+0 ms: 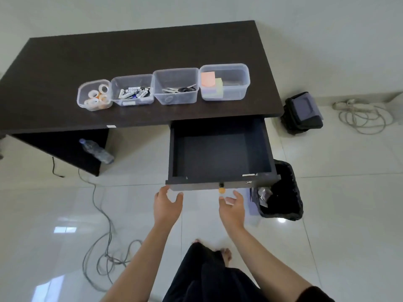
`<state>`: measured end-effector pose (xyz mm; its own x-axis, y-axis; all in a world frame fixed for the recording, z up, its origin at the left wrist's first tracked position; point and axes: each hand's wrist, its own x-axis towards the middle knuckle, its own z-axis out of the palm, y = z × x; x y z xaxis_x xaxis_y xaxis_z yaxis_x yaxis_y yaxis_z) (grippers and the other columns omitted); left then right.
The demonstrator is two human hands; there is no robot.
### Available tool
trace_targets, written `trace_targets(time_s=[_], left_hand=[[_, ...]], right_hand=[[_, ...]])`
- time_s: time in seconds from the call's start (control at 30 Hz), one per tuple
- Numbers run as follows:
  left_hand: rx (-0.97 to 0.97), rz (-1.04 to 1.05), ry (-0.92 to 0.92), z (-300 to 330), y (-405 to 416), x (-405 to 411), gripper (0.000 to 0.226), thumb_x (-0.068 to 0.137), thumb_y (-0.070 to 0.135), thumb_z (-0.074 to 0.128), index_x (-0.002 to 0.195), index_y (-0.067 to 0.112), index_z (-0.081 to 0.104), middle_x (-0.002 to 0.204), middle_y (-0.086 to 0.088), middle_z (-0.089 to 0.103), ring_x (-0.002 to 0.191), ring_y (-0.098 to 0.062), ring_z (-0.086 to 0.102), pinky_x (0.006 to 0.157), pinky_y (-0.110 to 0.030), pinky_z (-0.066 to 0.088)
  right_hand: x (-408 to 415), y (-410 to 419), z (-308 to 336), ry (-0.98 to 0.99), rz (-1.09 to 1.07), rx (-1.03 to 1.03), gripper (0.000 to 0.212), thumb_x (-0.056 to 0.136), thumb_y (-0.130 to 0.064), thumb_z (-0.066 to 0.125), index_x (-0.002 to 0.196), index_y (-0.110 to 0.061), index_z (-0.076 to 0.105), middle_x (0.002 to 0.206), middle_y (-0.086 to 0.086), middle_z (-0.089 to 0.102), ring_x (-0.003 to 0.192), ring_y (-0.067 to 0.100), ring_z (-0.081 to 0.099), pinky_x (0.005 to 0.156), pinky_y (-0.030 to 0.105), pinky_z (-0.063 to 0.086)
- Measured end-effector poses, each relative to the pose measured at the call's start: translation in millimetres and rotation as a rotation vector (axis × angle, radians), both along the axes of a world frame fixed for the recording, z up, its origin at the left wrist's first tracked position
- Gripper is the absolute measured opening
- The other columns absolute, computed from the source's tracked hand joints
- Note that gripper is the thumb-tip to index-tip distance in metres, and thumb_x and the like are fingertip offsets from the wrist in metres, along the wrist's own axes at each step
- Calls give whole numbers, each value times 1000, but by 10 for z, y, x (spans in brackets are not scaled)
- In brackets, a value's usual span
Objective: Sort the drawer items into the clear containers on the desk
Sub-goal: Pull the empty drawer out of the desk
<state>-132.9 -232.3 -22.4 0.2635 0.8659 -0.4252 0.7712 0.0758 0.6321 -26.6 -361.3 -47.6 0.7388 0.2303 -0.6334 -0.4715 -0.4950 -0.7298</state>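
The dark wooden drawer [220,153] is pulled out from the right end of the dark rectangular desk [139,51], and only its bare bottom is seen. Four clear plastic containers [175,86] are lined up on the desktop, holding, from left to right, tape rolls [97,97], batteries [134,93], scissors [180,89] and coloured sticky notes [211,83]. The left hand [166,206] and right hand [233,207] are held just near the drawer front, fingers loosely spread, nothing gripped.
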Motion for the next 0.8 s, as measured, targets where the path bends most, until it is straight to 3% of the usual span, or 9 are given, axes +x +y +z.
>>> trace_targets(time_s=[0.17, 0.27, 0.43, 0.6, 0.7, 0.8], left_hand=[[-38, -10, -30, -128, 156, 87, 57, 91, 34, 58, 141, 19, 37, 143, -6, 43, 126, -26, 47, 99, -36, 43], [-54, 13, -52, -252, 279, 110, 58, 90, 35, 60, 141, 20, 37, 142, -3, 45, 128, -24, 47, 105, -39, 43], [-75, 47, -98, -355, 337, 141, 56, 87, 32, 65, 138, 21, 43, 135, -1, 52, 122, -21, 53, 94, -28, 45], [-51, 128, -120, -313, 397, 162, 38, 90, 25, 63, 126, 19, 53, 119, 1, 60, 107, -19, 61, 81, -22, 44], [-30, 170, -122, -217, 415, 195, 31, 90, 23, 63, 119, 18, 57, 111, 2, 62, 94, -16, 63, 73, -20, 42], [-24, 215, -121, -141, 446, 209, 23, 91, 21, 61, 112, 14, 60, 103, 3, 63, 74, -4, 57, 71, -21, 42]], right_hand=[[93, 255, -151, 116, -132, 108, 81, 89, -28, 62, 149, -32, 8, 139, 9, 42, 123, 26, 50, 87, 30, 37], [69, 390, -267, 152, -234, 180, 87, 88, -24, 64, 146, -43, 2, 127, 6, 49, 122, 21, 48, 92, 31, 35], [24, 469, -399, 63, -376, 186, 86, 84, -25, 70, 144, -44, 10, 100, -1, 59, 99, 13, 61, 84, 25, 40], [31, 518, -385, -18, -435, 165, 91, 81, -23, 74, 145, -43, 13, 90, 2, 61, 68, -6, 59, 74, 18, 44], [19, 534, -375, -71, -426, 174, 93, 81, -26, 74, 143, -49, 9, 114, 6, 58, 76, -7, 59, 61, 8, 44], [12, 556, -378, -137, -389, 173, 96, 81, -28, 73, 141, -54, 3, 151, 0, 31, 104, 9, 56, 60, 8, 47]])
